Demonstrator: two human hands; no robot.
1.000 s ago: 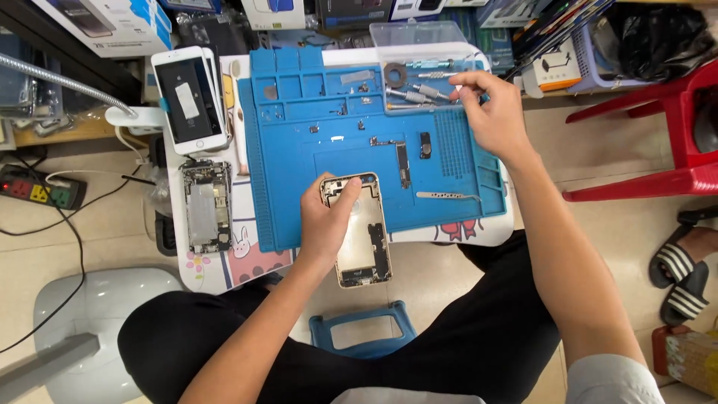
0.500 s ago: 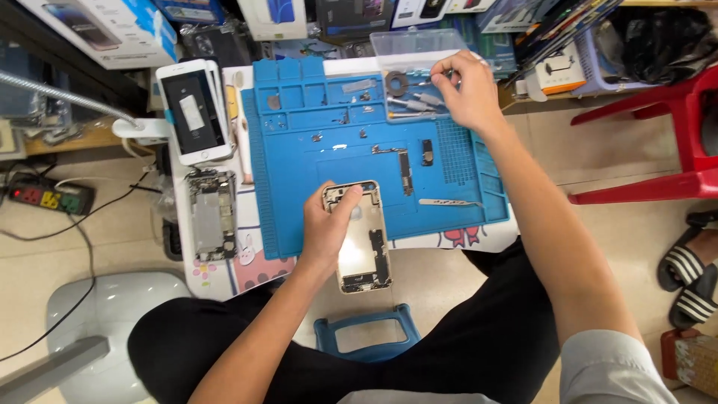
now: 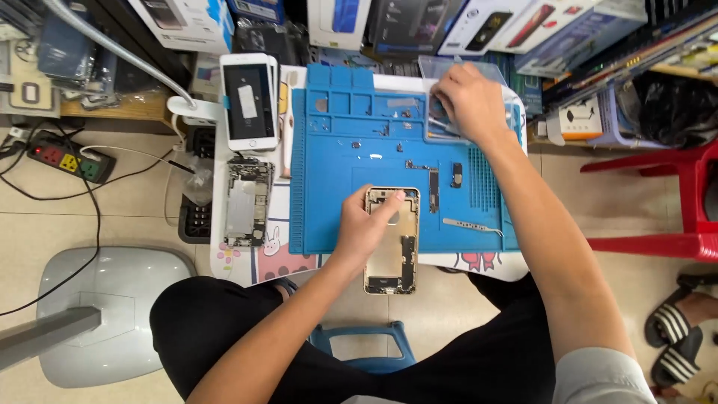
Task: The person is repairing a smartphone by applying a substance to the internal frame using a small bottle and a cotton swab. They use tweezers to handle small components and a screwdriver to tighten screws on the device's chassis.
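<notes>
Left hand (image 3: 366, 228) is down on the gutted phone housing (image 3: 392, 239), fingers curled narrow over its upper left corner and pressing it flat, thumb side along the frame. That housing lies open-face up at the near edge of the blue work mat (image 3: 336, 187), its lower end hanging past the mat and over the tabletop's near edge, above the person's lap.

Right hand (image 3: 465, 101) is up at the far right corner of the mat, fingers bent down into a cluster of small tools and parts there; whether they are pinching anything, cannot tell, the knuckles cover it.

Between the two hands, on the mat: a slim dark strip part (image 3: 433, 189) just beside the housing's top right corner, a small black component (image 3: 457, 174) a little further right, and a pair of metal tweezers (image 3: 471, 226) lying near the mat's right edge, apart from both hands.

Left of the mat, a white phone screen (image 3: 249, 101) sits at the far left of the tabletop, and a second stripped phone body (image 3: 245, 202) lies nearer, along the left edge. A power strip (image 3: 71, 161) rests on the floor off to the left.
</notes>
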